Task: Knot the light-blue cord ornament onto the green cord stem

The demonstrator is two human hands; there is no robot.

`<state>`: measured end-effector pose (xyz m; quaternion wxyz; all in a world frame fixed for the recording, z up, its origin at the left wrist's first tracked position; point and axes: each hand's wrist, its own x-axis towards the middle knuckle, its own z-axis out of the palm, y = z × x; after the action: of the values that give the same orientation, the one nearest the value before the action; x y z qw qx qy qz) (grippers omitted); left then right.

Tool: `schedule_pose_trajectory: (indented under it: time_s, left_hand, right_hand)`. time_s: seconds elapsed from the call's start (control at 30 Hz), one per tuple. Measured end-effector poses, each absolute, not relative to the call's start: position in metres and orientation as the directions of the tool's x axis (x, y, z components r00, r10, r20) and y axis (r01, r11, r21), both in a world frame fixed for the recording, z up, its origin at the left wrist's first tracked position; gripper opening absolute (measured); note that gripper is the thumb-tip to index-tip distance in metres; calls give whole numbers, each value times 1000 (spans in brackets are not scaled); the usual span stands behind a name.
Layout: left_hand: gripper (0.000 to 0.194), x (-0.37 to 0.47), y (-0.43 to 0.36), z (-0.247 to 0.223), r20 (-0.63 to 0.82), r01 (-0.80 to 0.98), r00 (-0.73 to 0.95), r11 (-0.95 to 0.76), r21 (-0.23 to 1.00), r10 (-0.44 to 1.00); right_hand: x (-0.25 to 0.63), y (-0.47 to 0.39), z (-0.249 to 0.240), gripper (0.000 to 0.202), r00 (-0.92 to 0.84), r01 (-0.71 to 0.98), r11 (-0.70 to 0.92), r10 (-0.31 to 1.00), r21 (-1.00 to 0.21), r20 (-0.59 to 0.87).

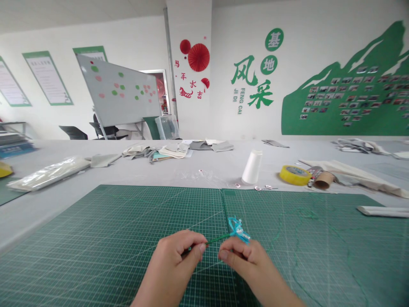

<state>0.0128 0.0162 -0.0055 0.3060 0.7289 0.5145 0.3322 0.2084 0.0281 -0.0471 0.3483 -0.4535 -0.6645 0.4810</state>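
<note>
Between thumb and forefinger, my left hand (182, 256) pinches the green stem (217, 239) of a small handmade flower. The bright blue flower head (238, 229), with pale shiny beads, sits at the stem's right end, just above my right hand (243, 255). My right thumb and forefinger are pressed together close under the flower; whatever lies between them is too small to make out. Both hands hover over green cutting mats (153, 217). A loose green thread (295, 251) winds across the right mat.
Behind the mats stand a white thread cone (252, 167), a yellow tape roll (294, 175) and a brown cardboard tube (324, 181). A plastic-wrapped bundle (51, 172) lies left. Fabric pieces (174, 149) are heaped farther back, and a folded white strip (383, 211) rests at right.
</note>
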Motion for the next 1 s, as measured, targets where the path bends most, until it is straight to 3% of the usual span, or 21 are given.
schedule_pose_trajectory:
  time_s: [0.3,0.57,0.8,1.0]
  left_hand:
    - [20,16,17,-4,177,521,344,-344,781,922]
    - [20,17,14,-3,134,568,579,-516,641,804]
    - [19,19,12,-2,36,611,702,-628,482,711]
    - [21,19,12,-3,7,680,684,-641,357,730]
  right_hand:
    - [218,39,-52,32,-347,100,11,938,-995,-25]
    - [226,44,-48,33,-471,-53,-104,880,-993,-67]
    - [232,48,-46,39,-530,109,-17,845,-994,-72]
    - [226,34,-28,24,-435,325,157,901,-933,0]
